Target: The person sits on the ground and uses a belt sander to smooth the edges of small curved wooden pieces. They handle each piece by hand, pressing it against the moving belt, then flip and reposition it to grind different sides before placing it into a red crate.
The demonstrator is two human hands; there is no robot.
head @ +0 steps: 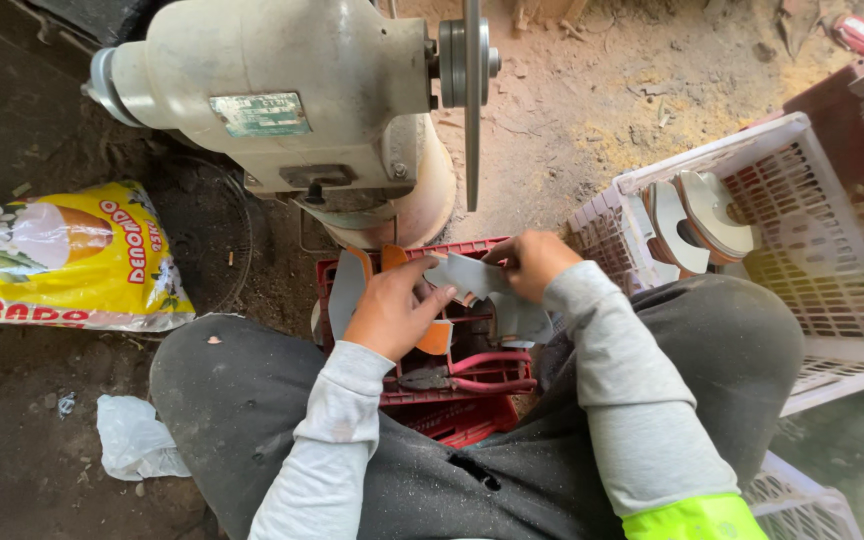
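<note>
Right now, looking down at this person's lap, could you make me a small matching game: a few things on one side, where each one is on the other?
Things:
1. grey cut piece
2. pliers
3. white crate
4. yellow bag

Places:
A. on the ground at the left
B. held in both hands
C. lying in the red crate
D. at the right, holding curved pieces

Pairs: 1-B, 2-C, 3-D, 4-A

Left hand [389, 312]: palm down, fingers stretched forward and to the right, thumb tucked under, grip closed on a flat piece.
Right hand [530, 262]: curled into a loose fist, knuckles up, grip pinching the same piece from the far side.
Forearms: in pale grey sleeves, converging between the knees.
Wrists: both bent slightly inward.
</note>
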